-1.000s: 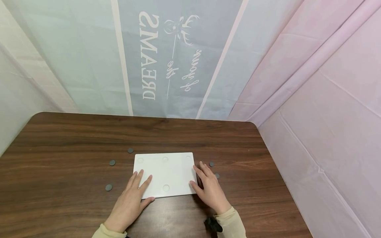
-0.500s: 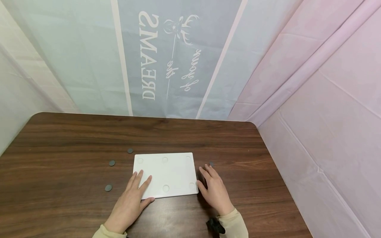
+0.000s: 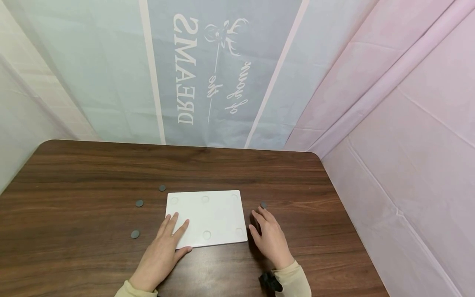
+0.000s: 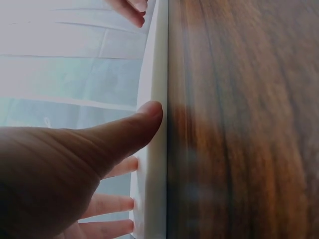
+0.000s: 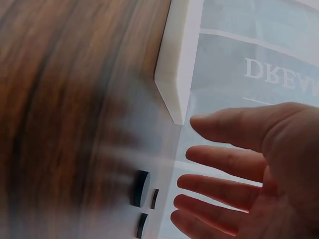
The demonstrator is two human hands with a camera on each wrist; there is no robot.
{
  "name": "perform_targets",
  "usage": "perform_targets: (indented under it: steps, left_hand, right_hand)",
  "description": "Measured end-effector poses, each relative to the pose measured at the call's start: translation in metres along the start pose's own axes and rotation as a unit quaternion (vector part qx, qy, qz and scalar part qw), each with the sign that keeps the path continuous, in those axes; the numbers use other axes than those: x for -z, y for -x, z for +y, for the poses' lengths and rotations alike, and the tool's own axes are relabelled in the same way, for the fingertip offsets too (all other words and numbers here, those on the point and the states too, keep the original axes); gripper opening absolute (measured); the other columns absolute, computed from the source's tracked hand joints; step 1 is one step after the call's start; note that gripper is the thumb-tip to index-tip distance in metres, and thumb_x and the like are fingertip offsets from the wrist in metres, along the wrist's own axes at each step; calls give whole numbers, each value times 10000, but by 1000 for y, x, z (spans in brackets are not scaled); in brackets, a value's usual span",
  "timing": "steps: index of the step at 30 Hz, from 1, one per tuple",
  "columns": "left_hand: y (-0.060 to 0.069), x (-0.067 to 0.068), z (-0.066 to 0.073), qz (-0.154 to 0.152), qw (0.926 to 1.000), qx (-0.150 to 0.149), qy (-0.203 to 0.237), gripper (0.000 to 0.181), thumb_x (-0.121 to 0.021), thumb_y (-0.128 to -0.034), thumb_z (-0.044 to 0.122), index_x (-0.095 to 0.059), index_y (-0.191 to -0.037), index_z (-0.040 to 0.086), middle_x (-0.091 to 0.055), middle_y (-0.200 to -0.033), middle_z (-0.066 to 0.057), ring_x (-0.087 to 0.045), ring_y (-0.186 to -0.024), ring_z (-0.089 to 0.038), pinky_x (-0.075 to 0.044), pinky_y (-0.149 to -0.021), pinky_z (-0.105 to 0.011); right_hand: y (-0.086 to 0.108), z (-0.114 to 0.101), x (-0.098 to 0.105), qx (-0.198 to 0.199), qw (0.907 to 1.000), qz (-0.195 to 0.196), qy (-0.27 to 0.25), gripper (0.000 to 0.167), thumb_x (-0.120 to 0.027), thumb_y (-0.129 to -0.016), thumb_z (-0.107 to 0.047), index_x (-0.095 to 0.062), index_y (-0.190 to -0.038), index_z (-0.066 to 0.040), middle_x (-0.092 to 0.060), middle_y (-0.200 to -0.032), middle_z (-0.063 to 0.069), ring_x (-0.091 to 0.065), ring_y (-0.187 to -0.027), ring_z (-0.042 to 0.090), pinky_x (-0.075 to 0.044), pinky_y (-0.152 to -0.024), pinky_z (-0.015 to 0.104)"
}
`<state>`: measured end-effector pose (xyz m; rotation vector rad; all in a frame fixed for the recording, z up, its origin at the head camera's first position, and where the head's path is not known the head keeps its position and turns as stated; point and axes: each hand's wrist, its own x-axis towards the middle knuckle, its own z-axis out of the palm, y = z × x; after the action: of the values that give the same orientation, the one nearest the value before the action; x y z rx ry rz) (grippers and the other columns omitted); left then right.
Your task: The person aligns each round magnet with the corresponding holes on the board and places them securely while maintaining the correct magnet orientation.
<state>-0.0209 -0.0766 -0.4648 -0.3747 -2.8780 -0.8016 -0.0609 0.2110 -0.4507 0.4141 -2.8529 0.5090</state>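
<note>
The left hand [image 3: 159, 252] rests on the left part of the white board [image 3: 219, 214], its fingers straight and spread, the thumb against the near edge. The board lies flat on the wooden table [image 3: 92, 177], in front of the person. The right hand [image 3: 273, 241] is just beside the right edge of the board, apart from it; its fingers are loosely bent and I see nothing held in them. One grey disc [image 3: 263, 205] lies by its fingertips, and in the right wrist view three dark discs [image 5: 142, 188] stand near these fingers. Three more grey discs [image 3: 139, 203] lie to the left of the board.

I judge that the present step is to steady the board with the left hand while the right one turns toward the discs. The next move probably calls for a careful pinch, because a disc so thin gives little to grasp.

Compared with one second ago, the right hand has left the board's edge and shifted to the right, uncovering the lower right round recess [image 3: 239, 232]; the left hand has stayed.
</note>
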Motion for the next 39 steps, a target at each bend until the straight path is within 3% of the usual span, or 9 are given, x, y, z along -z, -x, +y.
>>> perform_targets:
  steps: [12, 22, 39]
  left_hand:
    - [-1, 2, -2, 20, 9999, -109, 92, 632, -814, -733, 254, -602, -1295, 57, -454, -1414, -256, -401, -1314, -458, -546, -778, -534]
    - [-2, 3, -4, 10, 9998, -131, 131, 628, -812, -739, 258, -602, -1296, 61, -452, -1419, -250, -396, -1321, -451, -547, -782, -526]
    - [-2, 2, -4, 25, 9999, -150, 82, 633, -812, -740, 260, -598, -1301, 62, -452, -1421, -245, -394, -1324, -442, -547, -787, -519]
  right_hand:
    - [1, 4, 3, -534, 9981, 254, 188, 358, -735, -796, -23, -661, -1132, 75, -590, -1225, 298, -551, -1153, 465, -498, -903, 538]
    - [3, 8, 3, -1090, 9938, -38, 232, 363, -708, -788, 14, -661, -1145, 57, -573, -1238, 316, -563, -1126, 462, -510, -867, 546]
    - [6, 14, 5, -1087, 9938, -18, 238, 313, -682, -816, 11, -665, -1122, 74, -620, -1143, 277, -605, -1032, 438, -517, -840, 539]
